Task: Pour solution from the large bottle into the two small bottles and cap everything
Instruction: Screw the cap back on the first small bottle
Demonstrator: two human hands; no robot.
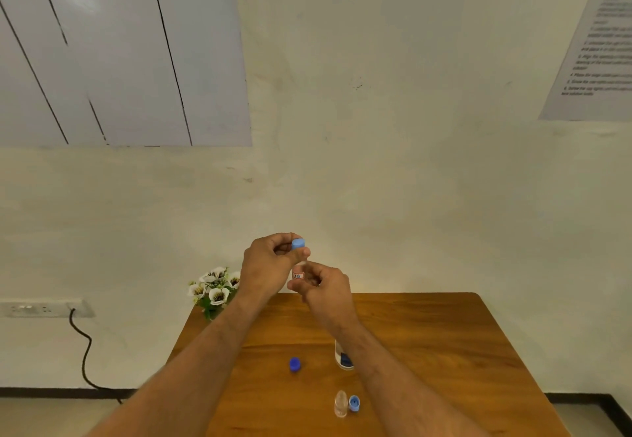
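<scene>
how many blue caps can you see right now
3: one light blue cap pinched in the left hand, one dark blue cap lying mid-table, one light blue cap beside the open small bottle. None seems hidden.

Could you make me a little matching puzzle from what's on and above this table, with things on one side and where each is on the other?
Things:
1. light blue cap
2. labelled small bottle
3. dark blue cap
4. open small bottle

Places:
a. standing on the table beside a cap lying there
b. in the left hand
c. lying alone on the table
d. in the right hand

Pairs: 1-b, 2-d, 3-c, 4-a
</scene>
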